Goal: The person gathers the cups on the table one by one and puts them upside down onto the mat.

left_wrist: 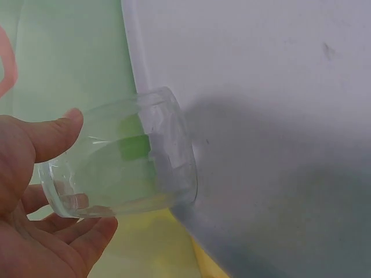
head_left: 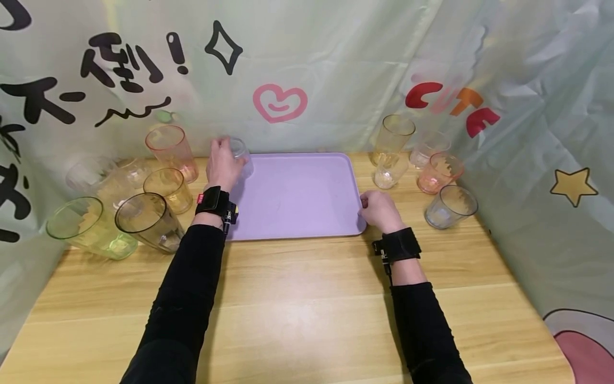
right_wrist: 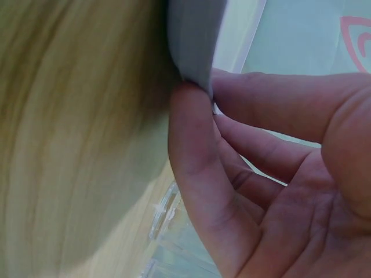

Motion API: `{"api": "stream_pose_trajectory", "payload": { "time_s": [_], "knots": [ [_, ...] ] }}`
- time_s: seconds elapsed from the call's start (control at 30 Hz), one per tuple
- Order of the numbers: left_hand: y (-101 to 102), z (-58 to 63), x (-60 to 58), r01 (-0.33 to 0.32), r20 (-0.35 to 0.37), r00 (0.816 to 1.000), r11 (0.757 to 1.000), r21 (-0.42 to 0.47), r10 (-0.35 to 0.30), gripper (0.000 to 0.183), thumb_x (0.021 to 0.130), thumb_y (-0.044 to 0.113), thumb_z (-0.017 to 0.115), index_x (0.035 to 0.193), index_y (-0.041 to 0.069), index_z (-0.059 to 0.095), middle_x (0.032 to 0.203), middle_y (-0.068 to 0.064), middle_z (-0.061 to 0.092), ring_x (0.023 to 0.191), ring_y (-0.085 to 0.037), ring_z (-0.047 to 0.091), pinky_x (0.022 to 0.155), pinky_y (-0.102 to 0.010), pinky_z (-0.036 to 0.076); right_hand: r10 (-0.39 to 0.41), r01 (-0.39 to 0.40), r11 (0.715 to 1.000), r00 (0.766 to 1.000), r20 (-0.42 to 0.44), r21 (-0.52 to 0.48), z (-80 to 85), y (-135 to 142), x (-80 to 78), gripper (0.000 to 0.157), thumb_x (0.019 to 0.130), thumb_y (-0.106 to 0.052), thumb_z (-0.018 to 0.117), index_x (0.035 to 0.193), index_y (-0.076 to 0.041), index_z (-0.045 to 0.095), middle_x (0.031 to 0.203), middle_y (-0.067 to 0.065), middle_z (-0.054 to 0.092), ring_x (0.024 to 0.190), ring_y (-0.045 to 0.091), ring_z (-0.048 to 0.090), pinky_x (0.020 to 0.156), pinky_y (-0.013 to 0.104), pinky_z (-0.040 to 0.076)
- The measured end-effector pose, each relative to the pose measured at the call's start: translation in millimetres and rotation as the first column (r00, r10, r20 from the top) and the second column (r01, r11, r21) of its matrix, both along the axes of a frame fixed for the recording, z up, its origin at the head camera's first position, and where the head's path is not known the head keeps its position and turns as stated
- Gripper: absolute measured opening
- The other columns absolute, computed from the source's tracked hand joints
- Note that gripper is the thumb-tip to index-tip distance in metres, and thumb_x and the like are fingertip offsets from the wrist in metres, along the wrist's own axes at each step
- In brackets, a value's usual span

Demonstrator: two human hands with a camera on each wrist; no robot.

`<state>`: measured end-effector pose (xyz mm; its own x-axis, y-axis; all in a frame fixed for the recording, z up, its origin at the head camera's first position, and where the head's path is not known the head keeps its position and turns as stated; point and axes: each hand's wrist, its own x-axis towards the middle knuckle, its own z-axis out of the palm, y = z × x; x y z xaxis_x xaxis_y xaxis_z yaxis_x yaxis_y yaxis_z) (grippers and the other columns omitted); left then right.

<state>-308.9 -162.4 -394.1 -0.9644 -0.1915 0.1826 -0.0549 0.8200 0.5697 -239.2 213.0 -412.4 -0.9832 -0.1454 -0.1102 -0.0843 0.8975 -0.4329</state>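
While the left hand (head_left: 223, 162) grips a clear, colourless glass (left_wrist: 124, 153) at the ten o'clock corner of a rimmed lilac tray (head_left: 297, 197), the right hand (head_left: 381, 210) pinches the tray's edge near four o'clock. Beyond the tray, the cloth (head_left: 345, 106) reads "CUTE" in red, pink and orange toward two o'clock; black Chinese characters (head_left: 126, 63), "倒!" among them, stand toward ten o'clock.

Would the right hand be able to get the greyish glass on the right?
Probably yes: nothing stands between the right hand and the greyish glass, but that hand must first release the purple tray.
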Motion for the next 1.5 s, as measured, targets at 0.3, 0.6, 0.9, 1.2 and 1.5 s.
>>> {"api": "stream_pose_trajectory", "payload": {
  "time_s": [0.3,0.6,0.9,1.2,1.5],
  "knots": [
    [0.0,-5.3,-3.1,-0.004,-0.019,1.0,1.0,-0.006,0.004,0.074,0.082,0.028,0.064,0.142,0.009,0.026,0.139,-0.016,0.028,0.113,-0.033,0.041,0.09,-0.048,0.042,-0.008,0.008,1.0,1.0,0.004,-0.003,0.3,0.6,1.0,0.034,0.076,-0.006,0.061,0.109,0.002,0.059,0.089,0.013,0.062,0.079,0.024,0.053,0.067,0.035,0.048],
    [5.5,-1.4,6.8,-0.022,-0.074,0.997,0.999,-0.035,0.019,0.075,0.082,0.029,0.063,0.143,0.012,0.023,0.143,-0.012,0.022,0.122,-0.026,0.03,0.095,-0.045,0.039,0.004,-0.004,1.0,1.0,-0.008,-0.019,0.3,0.3,-0.7,0.034,0.075,-0.006,0.061,0.108,0.002,0.059,0.09,0.015,0.062,0.08,0.025,0.053,0.07,0.038,0.048],
    [19.8,10.7,35.1,-0.001,-0.241,0.971,1.0,-0.012,-0.002,0.074,0.081,0.03,0.064,0.142,0.013,0.026,0.144,-0.008,0.024,0.124,-0.019,0.028,0.095,-0.041,0.038,-0.087,0.045,0.977,0.975,-0.203,-0.207,0.3,-0.2,-3.6,0.045,0.079,-0.014,0.063,0.12,0.002,0.053,0.099,0.018,0.061,0.081,0.026,0.057,0.072,0.043,0.05],
    [39.0,17.4,64.9,0.137,-0.334,0.935,0.99,0.028,-0.12,0.054,0.081,0.03,0.065,0.127,0.009,0.047,0.12,-0.008,0.04,0.101,-0.017,0.043,0.077,-0.034,0.045,-0.281,0.017,0.894,0.799,-0.531,-0.448,12.1,3.1,-12.6,0.042,0.081,-0.022,0.063,0.12,-0.007,0.054,0.11,0.01,0.055,0.092,0.023,0.052,0.074,0.041,0.05],
    [70.3,11.7,87.8,0.368,-0.295,0.883,0.929,-0.047,-0.365,0.045,0.082,0.026,0.065,0.121,0.012,0.05,0.107,-0.005,0.048,0.088,-0.014,0.046,0.067,-0.029,0.046,-0.442,0.061,0.853,0.613,-0.655,-0.519,20.2,19.4,-24.8,0.053,0.078,-0.024,0.068,0.126,-0.01,0.048,0.116,0.006,0.05,0.106,0.016,0.043,0.086,0.035,0.04]
  ]
}}
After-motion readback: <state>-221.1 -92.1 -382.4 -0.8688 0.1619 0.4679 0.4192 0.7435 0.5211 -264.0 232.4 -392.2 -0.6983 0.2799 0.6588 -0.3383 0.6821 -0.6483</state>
